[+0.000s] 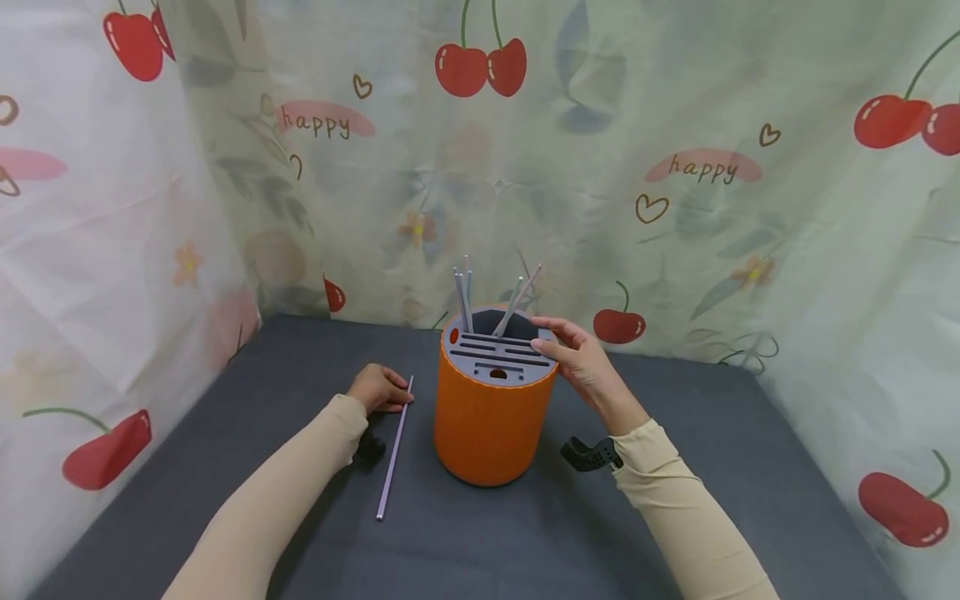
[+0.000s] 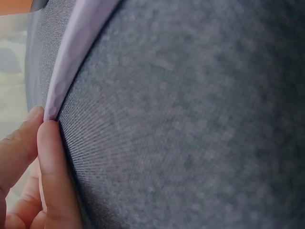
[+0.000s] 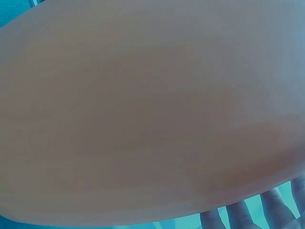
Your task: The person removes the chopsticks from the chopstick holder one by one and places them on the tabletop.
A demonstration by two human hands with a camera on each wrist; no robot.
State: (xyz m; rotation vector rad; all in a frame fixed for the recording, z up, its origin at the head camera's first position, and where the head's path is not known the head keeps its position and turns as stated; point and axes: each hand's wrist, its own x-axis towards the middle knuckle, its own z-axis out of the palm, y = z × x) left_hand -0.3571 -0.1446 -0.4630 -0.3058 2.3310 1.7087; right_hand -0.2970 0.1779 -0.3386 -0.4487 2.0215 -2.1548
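A lavender chopstick (image 1: pixel 393 460) lies lengthwise on the dark tabletop, left of an orange utensil holder (image 1: pixel 487 429). My left hand (image 1: pixel 378 388) pinches its far end between thumb and finger; in the left wrist view the dimpled chopstick (image 2: pixel 75 55) stretches away from the fingertips (image 2: pixel 49 131). At the holder's right rim, my right hand (image 1: pixel 588 367) grips with the thumb on the grey slotted top (image 1: pixel 498 354) and fingers round the back. Several similar chopsticks (image 1: pixel 462 300) stand in the holder's rear opening. In the right wrist view the holder (image 3: pixel 143 119) hides most of the hand.
Dark grey cloth (image 1: pixel 480 550) covers the table. A patterned curtain (image 1: pixel 480 167) with cherries rises behind it and along both sides. Each wrist wears a black strap, with the right wrist's device (image 1: pixel 588 454) near the holder.
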